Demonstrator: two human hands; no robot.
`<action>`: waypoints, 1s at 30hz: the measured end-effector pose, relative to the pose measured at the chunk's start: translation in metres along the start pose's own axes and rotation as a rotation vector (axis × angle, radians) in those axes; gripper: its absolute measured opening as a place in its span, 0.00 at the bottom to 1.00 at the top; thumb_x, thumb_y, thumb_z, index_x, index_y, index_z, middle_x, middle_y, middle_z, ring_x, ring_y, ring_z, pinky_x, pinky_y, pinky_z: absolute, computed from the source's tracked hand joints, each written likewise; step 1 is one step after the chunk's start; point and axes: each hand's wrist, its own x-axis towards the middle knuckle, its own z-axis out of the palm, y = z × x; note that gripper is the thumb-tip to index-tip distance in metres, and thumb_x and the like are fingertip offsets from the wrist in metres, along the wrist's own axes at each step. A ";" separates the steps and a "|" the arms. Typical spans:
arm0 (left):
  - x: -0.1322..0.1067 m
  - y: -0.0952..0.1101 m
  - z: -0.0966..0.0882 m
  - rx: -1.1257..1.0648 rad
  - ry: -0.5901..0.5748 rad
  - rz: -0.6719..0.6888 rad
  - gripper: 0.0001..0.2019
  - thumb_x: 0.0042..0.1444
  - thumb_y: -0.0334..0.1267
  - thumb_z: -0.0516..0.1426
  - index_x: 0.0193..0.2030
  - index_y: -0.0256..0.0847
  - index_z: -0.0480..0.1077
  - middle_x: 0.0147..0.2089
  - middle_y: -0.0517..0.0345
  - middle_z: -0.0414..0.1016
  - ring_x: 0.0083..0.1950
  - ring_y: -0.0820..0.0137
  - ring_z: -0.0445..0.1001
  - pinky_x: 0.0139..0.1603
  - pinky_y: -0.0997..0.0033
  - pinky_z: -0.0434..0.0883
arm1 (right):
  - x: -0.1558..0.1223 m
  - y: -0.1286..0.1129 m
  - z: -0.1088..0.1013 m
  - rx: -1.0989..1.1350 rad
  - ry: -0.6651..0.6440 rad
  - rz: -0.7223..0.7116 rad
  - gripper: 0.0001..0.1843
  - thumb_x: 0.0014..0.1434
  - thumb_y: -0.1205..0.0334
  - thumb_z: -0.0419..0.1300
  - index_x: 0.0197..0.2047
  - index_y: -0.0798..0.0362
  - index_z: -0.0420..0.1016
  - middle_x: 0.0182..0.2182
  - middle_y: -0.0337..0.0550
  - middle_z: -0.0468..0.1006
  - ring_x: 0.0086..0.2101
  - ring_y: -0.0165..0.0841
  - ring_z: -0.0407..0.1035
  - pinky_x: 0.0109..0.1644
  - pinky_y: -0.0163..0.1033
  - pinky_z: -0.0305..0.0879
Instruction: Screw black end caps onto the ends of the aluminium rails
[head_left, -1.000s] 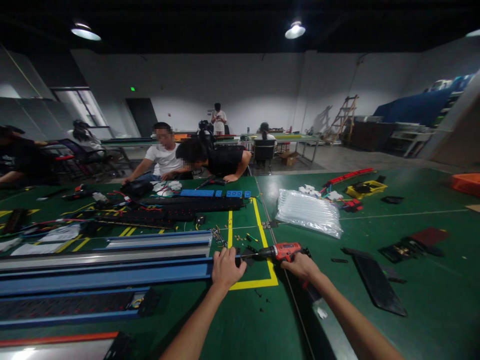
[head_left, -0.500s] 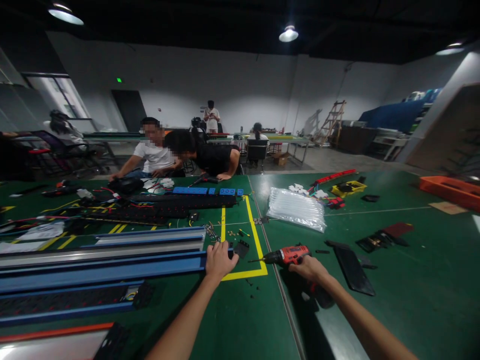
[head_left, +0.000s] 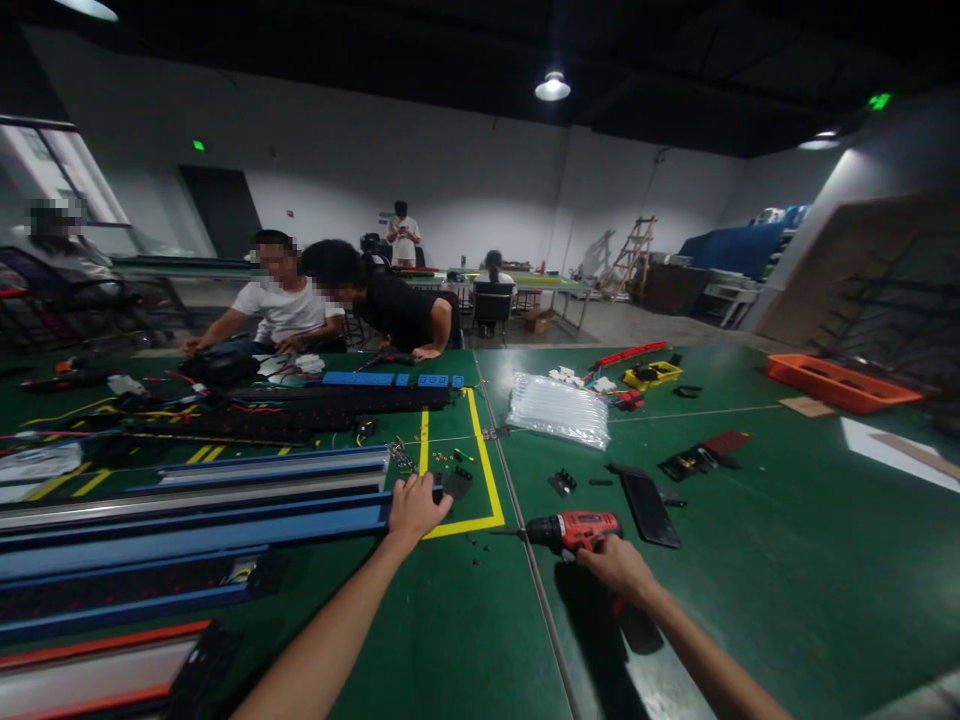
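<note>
My left hand [head_left: 417, 507] is closed over the right end of a long blue metal rail [head_left: 300, 527]. Just beyond its fingertips is a small black end plate [head_left: 459, 482]; whether the fingers touch it I cannot tell. My right hand [head_left: 619, 570] is wrapped round the grip of a red and black cordless drill [head_left: 577, 530]. The drill lies level above the table seam, its long thin bit pointing left, clear of the rail. Small screws [head_left: 442, 457] and loose metal bits [head_left: 403, 455] are scattered behind my left hand.
More rails [head_left: 97, 660] lie at left on the green table [head_left: 480, 650]. A bubble-wrap pack [head_left: 559, 410], a black bracket [head_left: 561, 483], a phone-like black slab [head_left: 649, 508] and an orange tray [head_left: 840, 382] are at right. Two co-workers [head_left: 405, 310] sit across the table.
My view has turned to the right. The drill in my right hand has moved back and right, away from the yellow tape, uncovering a small black bracket. My left hand stays on the rail end.
</note>
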 end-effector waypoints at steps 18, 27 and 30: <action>-0.002 -0.006 -0.007 -0.002 -0.091 0.030 0.20 0.60 0.49 0.46 0.43 0.37 0.71 0.40 0.42 0.75 0.45 0.54 0.72 0.48 0.58 0.64 | -0.037 -0.004 0.006 0.124 0.039 0.050 0.20 0.52 0.43 0.59 0.24 0.52 0.73 0.26 0.45 0.79 0.27 0.36 0.73 0.27 0.35 0.58; -0.086 0.049 -0.027 -0.894 0.018 0.040 0.17 0.55 0.45 0.54 0.50 0.42 0.69 0.54 0.47 0.73 0.60 0.55 0.66 0.64 0.53 0.58 | -0.122 -0.054 0.008 0.448 0.187 -0.009 0.20 0.49 0.43 0.64 0.26 0.53 0.72 0.24 0.42 0.77 0.26 0.34 0.69 0.28 0.34 0.57; -0.134 0.091 -0.045 -1.653 -0.346 -0.151 0.22 0.56 0.50 0.56 0.53 0.39 0.69 0.52 0.48 0.76 0.56 0.56 0.71 0.58 0.55 0.66 | -0.161 -0.091 0.019 0.673 0.130 -0.082 0.21 0.49 0.43 0.64 0.31 0.54 0.74 0.25 0.42 0.77 0.26 0.34 0.69 0.28 0.35 0.59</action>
